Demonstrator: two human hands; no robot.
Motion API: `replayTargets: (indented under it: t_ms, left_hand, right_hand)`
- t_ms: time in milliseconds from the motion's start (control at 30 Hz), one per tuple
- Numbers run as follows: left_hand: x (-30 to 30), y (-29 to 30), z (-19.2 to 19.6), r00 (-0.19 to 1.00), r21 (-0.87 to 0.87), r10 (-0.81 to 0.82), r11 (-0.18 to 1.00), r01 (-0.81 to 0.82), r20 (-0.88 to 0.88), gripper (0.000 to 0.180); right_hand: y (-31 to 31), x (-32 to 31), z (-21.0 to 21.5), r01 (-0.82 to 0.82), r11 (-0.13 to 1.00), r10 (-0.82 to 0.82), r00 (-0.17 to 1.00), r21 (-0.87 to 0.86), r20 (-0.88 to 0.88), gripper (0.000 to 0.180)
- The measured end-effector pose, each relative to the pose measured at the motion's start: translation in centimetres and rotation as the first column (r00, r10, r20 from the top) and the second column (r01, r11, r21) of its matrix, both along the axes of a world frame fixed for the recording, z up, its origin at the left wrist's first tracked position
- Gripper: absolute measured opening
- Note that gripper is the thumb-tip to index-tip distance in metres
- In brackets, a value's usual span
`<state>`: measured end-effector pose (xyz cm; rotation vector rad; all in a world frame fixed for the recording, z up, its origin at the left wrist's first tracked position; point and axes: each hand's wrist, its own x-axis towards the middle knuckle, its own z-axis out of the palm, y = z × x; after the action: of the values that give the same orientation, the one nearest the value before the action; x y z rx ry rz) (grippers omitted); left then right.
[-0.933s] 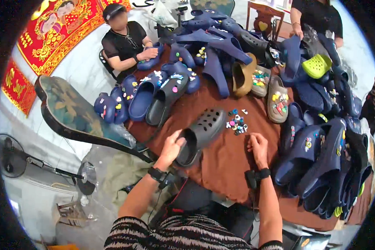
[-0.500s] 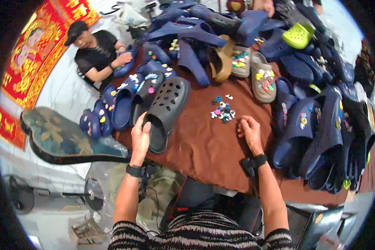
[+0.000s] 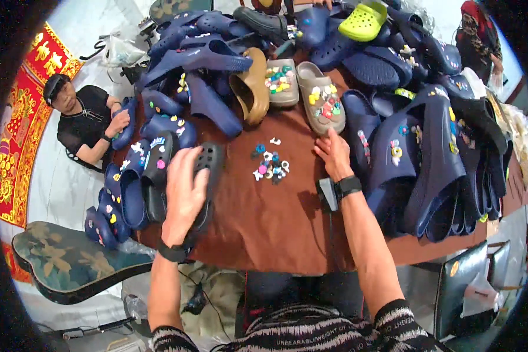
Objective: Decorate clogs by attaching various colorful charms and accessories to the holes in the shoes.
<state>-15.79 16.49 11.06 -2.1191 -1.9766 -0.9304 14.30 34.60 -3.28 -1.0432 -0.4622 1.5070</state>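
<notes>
My left hand (image 3: 183,190) is closed on a dark grey clog (image 3: 210,157) with round holes, at the left of the brown cloth. The clog is slightly blurred, and the hand covers much of it. Beside it stands a black slide (image 3: 157,170) with charms. My right hand (image 3: 335,155) is open, its fingertips at the toe of a taupe clog (image 3: 324,97) decorated with yellow and red charms. Whether they press on it I cannot tell. Between my hands lies a small pile of loose shoe charms (image 3: 270,164), blue, white, black and pink.
Navy clogs and slides (image 3: 393,170) crowd the right side, with more heaped at the back. A lime clog (image 3: 362,21), a tan clog (image 3: 253,88) and another taupe clog (image 3: 283,85) lie among them. At left sits a person (image 3: 82,120) holding a navy shoe, behind a patterned stool (image 3: 79,258).
My left hand has brought the dark grey clog down and nearer, beside the black slide. My right hand has reached forward to the taupe clog's toe. The view has shifted to the right.
</notes>
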Motion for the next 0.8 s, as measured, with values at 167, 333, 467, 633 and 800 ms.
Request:
replayTargets:
  t_ms: [167,333,467,633,800]
  left_hand:
    - [6.7,13.1,0.2,0.880,-0.155,-0.475,0.868,0.471,0.012,0.042]
    - [8.3,29.3,-4.2,0.898,0.030,-0.380,0.918,0.396,-0.220,0.041]
    - [8.1,36.9,-4.5,0.920,-0.040,-0.258,0.965,0.258,-0.294,0.042]
    - [9.1,41.4,-4.0,0.947,-0.375,-0.237,0.916,0.144,-0.215,0.058]
    - [9.2,41.0,-4.2,0.898,-0.326,-0.397,0.889,0.323,-0.192,0.043]
  right_hand:
    - [-0.8,-0.7,0.8,0.018,1.000,-0.018,0.998,0.004,0.062,0.034]
    - [-0.8,-1.1,0.0,-0.017,1.000,0.016,0.997,0.015,0.071,0.038]
    - [-1.3,-1.4,0.9,-0.016,0.999,0.017,0.999,-0.039,0.040,0.043]
    - [-0.9,-1.2,1.1,0.030,0.995,-0.030,1.000,-0.091,0.011,0.049]
    - [0.6,-1.2,2.2,-0.031,0.992,0.010,0.986,-0.126,-0.164,0.058]
